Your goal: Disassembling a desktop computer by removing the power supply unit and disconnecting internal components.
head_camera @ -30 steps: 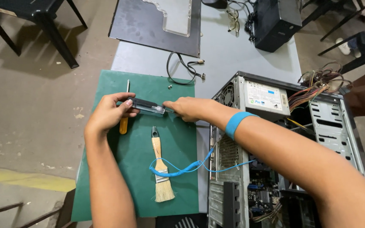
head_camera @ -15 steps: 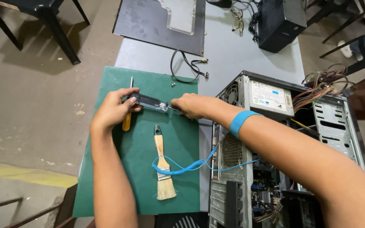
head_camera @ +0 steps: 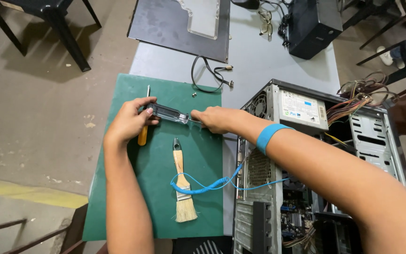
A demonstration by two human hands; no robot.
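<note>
A screwdriver with a clear handle lies across the top of a green mat. My left hand grips its handle end. My right hand pinches the shaft end. A second screwdriver with an orange handle lies on the mat under my left hand. My right wrist wears a blue strap with a coiled blue cord. The cord runs over a wooden paintbrush lying on the mat below my hands.
An open computer case lies on its side right of the mat, with loose wires at its far end. A dark side panel, a black cable, a small screw and a black box sit farther back. A chair stands on the floor at left.
Both hands stay on the clear-handled screwdriver and have shifted slightly right on the mat as the view moved. The brush and cord lie as before.
</note>
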